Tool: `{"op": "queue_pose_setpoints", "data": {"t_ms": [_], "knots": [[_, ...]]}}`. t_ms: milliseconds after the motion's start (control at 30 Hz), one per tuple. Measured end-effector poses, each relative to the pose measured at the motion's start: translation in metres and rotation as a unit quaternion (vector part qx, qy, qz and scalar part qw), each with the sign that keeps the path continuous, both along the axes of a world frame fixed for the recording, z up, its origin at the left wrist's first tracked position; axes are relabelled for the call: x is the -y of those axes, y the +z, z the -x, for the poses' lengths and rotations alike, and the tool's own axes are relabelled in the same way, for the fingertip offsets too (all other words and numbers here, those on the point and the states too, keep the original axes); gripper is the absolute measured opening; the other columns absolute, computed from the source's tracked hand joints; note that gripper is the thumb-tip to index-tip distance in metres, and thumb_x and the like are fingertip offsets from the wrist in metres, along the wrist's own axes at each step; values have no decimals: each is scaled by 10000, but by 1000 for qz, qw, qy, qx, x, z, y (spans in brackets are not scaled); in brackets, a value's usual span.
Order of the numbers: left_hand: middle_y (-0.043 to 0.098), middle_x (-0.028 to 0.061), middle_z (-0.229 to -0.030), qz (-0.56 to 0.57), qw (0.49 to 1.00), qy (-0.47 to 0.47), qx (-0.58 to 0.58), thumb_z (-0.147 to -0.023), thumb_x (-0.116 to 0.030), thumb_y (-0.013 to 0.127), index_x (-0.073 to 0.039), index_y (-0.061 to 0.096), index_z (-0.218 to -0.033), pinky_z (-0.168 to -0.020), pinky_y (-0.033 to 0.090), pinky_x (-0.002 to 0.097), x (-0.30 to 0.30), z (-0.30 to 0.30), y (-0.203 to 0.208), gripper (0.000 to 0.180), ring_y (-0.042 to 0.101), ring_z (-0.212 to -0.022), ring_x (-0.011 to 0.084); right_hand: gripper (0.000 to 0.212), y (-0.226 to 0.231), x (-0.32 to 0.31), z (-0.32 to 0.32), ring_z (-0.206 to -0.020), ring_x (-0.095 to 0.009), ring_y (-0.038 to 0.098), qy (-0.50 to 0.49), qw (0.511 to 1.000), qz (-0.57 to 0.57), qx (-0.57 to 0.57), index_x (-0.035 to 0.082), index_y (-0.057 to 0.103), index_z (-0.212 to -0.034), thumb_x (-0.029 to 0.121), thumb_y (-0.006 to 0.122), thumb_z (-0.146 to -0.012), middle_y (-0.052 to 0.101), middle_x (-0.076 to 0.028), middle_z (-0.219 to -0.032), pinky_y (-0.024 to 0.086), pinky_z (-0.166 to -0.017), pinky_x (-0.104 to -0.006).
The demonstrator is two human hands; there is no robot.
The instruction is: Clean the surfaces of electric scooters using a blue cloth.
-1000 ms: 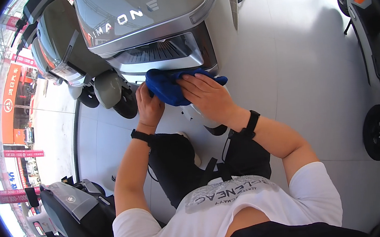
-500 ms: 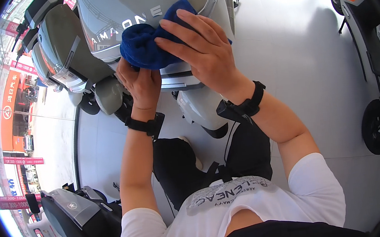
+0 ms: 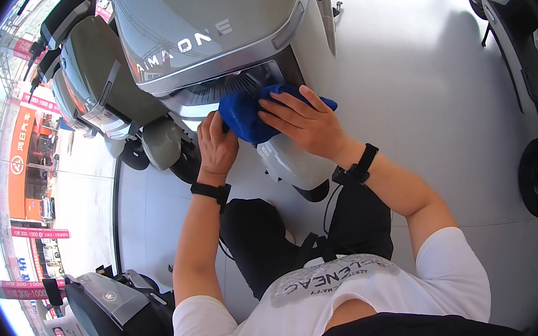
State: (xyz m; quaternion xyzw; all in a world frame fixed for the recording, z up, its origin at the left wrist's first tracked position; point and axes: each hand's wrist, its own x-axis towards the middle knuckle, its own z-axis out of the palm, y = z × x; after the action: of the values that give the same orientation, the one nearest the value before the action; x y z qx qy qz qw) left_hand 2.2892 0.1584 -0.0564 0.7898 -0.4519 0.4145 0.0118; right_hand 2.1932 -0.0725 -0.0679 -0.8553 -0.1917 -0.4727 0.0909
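Observation:
In front of me stands a grey scooter (image 3: 214, 16) with pale raised lettering on its rounded front panel. A bunched blue cloth (image 3: 242, 119) lies against the lower front, below a glossy dark light strip, above the front mudguard (image 3: 295, 165). My right hand (image 3: 307, 124) presses over the cloth's right part, with its fingers stretched across it. My left hand (image 3: 217, 147) is closed at the cloth's left end, fingers curled against the scooter's lower edge; its fingertips are partly hidden. Both wrists wear black straps.
More grey scooters (image 3: 99, 81) stand close on the left. A dark scooter (image 3: 111, 316) is at the lower left. Along the right side is another scooter with a black wheel (image 3: 537, 178). The floor (image 3: 405, 88) is pale and shiny; a glass wall edges the left.
Both hands and the blue cloth have moved down from the lettered panel to the lower front, nearer my body. The lettering and the light strip have come into full view.

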Motion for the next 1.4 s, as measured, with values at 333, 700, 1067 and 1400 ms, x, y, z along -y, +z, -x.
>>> {"op": "queue_pose_setpoints", "data": {"t_ms": [333,700,1067,1400], "knots": [[419,179,-1331,181,982,31,40,-636,42,642,-101,671,-1059,-990,378,449,39,-13,46,448,430,-1194,371,407,66,-14,-28,-1334,-184,452,-13,993,-93,64,188,631,-1259,82,556,-873,559,10,-1366,274,-1151,-393],[486,103,-1243,-15,998,-31,-47,-673,-114,700,-138,696,-884,-945,426,414,-10,7,12,212,486,-1149,287,392,-2,-5,-2,-1322,-158,466,-25,999,39,-5,206,625,-1269,90,520,-909,571,22,-1356,184,-1182,-409],[521,103,-1280,144,988,5,54,-677,-81,673,-139,711,-965,-1012,350,405,54,-10,130,297,471,-1209,268,464,104,12,-44,-1307,-172,489,-33,992,-83,93,200,612,-1266,-28,571,-865,595,22,-1323,200,-1185,-443],[469,153,-1339,174,984,-25,-10,-657,-4,666,-78,681,-1054,-1015,349,457,54,-2,87,405,443,-1237,356,375,83,-1,-28,-1317,-231,477,47,977,-197,69,152,656,-1213,6,554,-883,597,-23,-1320,309,-1148,-424]]}}
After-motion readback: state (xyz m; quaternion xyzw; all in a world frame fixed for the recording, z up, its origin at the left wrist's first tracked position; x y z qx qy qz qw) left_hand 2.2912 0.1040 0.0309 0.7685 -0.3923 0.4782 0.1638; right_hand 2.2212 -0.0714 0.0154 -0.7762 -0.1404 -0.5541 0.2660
